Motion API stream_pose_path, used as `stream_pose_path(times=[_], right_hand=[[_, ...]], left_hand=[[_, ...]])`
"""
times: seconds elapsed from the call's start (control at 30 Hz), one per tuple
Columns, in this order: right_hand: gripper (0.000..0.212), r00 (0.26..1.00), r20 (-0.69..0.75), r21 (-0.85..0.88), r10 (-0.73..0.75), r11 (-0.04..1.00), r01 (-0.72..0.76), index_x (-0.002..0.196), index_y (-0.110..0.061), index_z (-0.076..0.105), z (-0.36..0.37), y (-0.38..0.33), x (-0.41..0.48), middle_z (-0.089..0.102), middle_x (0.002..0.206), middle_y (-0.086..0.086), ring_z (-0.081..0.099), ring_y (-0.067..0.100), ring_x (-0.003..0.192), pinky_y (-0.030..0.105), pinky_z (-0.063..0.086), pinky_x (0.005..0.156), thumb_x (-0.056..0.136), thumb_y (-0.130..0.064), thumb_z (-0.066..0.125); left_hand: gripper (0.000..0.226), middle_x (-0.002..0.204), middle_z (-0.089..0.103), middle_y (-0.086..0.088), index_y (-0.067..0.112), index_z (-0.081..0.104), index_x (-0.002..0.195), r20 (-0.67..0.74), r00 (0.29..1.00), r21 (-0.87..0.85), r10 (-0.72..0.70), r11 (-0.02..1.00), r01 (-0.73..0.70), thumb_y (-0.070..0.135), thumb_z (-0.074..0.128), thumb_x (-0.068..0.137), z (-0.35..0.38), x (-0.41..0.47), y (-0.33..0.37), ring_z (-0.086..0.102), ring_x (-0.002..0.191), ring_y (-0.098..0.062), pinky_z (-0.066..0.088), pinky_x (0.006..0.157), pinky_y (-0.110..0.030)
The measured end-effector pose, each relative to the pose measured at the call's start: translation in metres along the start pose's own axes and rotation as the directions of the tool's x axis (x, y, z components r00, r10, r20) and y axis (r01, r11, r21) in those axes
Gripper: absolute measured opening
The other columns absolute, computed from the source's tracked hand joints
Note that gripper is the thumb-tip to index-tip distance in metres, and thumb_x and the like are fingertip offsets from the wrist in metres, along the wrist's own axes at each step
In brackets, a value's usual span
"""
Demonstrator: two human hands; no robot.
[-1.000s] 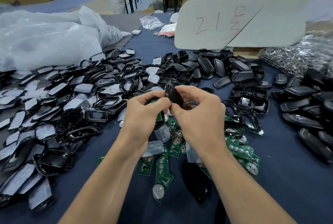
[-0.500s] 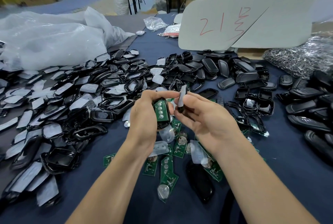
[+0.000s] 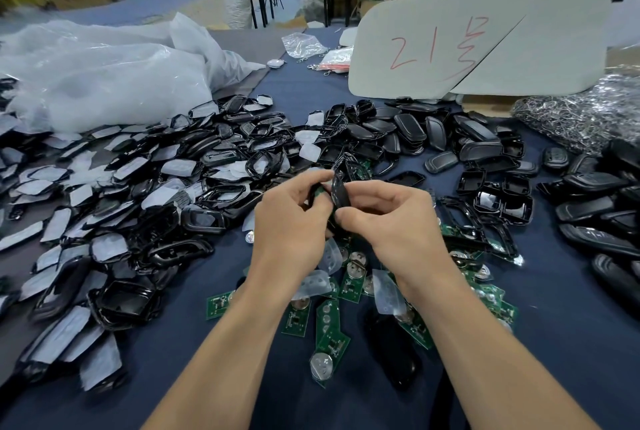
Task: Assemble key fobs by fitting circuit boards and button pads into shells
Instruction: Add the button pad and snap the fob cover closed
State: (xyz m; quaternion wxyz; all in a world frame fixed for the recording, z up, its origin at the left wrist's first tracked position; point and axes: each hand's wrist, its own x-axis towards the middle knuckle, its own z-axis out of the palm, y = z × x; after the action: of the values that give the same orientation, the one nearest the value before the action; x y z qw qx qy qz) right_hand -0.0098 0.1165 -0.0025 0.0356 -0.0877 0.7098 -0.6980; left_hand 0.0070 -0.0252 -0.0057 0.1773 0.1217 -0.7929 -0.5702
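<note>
My left hand [image 3: 291,222] and my right hand [image 3: 391,222] meet above the blue table. Between them they hold a black key fob shell [image 3: 339,192], tilted on edge, with a sliver of green circuit board [image 3: 319,191] showing at its left side under my left thumb. My right hand pinches the shell's lower end between thumb and forefinger. Loose green circuit boards [image 3: 330,332] with round batteries and clear button pads [image 3: 313,282] lie on the cloth just below my hands.
A big heap of black shell frames with white film [image 3: 138,194] fills the left. Black shell backs [image 3: 415,128] lie behind, finished fobs [image 3: 602,208] at the right. A grey board marked in red [image 3: 485,45], plastic bags [image 3: 104,73] and key rings [image 3: 581,118] stand farther back.
The two halves, held apart half a second ago with the green board facing up in my left hand, are now brought together. Both hands have closed in on one piece.
</note>
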Motion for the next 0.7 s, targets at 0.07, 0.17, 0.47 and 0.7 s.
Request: stream_pose_path(times=[0.07, 0.17, 0.47, 0.7], right_hand=[[0.033, 0.999, -0.008, -0.064, -0.036, 0.997, 0.035, 0.099, -0.026, 0.083, 0.000, 0.001, 0.000, 0.081, 0.087, -0.006, 0.077, 0.012, 0.087, 0.039, 0.063, 0.086, 0.074, -0.004, 0.082], [0.032, 0.999, -0.015, -0.065, -0.029, 0.997, 0.028, 0.098, -0.030, 0.083, -0.001, 0.003, 0.002, 0.081, 0.087, -0.008, 0.077, 0.011, 0.087, 0.041, 0.062, 0.087, 0.072, -0.011, 0.081], [0.039, 0.999, 0.028, -0.004, -0.018, 1.000, 0.018, 0.088, -0.038, 0.083, -0.009, 0.002, 0.005, 0.081, 0.088, -0.004, 0.078, 0.014, 0.088, 0.039, 0.062, 0.086, 0.078, 0.000, 0.081], [0.041, 0.996, 0.078, -0.126, -0.051, 0.990, 0.060, 0.099, -0.029, 0.083, -0.022, 0.002, 0.008, 0.080, 0.094, -0.012, 0.075, 0.004, 0.094, 0.023, 0.060, 0.083, 0.075, 0.003, 0.081]], left_hand=[[0.039, 0.083, 0.079, 0.012, 0.041, 0.077, 0.104, 0.050, 0.999, -0.029, -0.004, 1.000, 0.005, 0.005, 0.063, 0.097, 0.000, -0.002, 0.002, 0.061, 0.047, -0.008, 0.049, 0.047, -0.019], [0.041, 0.079, 0.078, -0.004, 0.034, 0.083, 0.098, 0.131, 0.990, -0.241, -0.057, 0.966, 0.088, 0.005, 0.055, 0.101, -0.002, -0.003, 0.003, 0.057, 0.047, -0.013, 0.046, 0.046, -0.022], [0.058, 0.088, 0.077, 0.004, 0.034, 0.060, 0.138, 0.271, 0.962, -0.285, -0.021, 0.953, 0.101, -0.007, 0.056, 0.098, -0.004, -0.001, 0.003, 0.062, 0.063, -0.009, 0.055, 0.065, -0.020], [0.065, 0.096, 0.082, 0.003, 0.038, 0.054, 0.134, 0.284, 0.958, -0.228, 0.036, 0.973, 0.031, -0.004, 0.074, 0.087, -0.001, -0.003, -0.004, 0.074, 0.075, -0.016, 0.061, 0.074, -0.029]])
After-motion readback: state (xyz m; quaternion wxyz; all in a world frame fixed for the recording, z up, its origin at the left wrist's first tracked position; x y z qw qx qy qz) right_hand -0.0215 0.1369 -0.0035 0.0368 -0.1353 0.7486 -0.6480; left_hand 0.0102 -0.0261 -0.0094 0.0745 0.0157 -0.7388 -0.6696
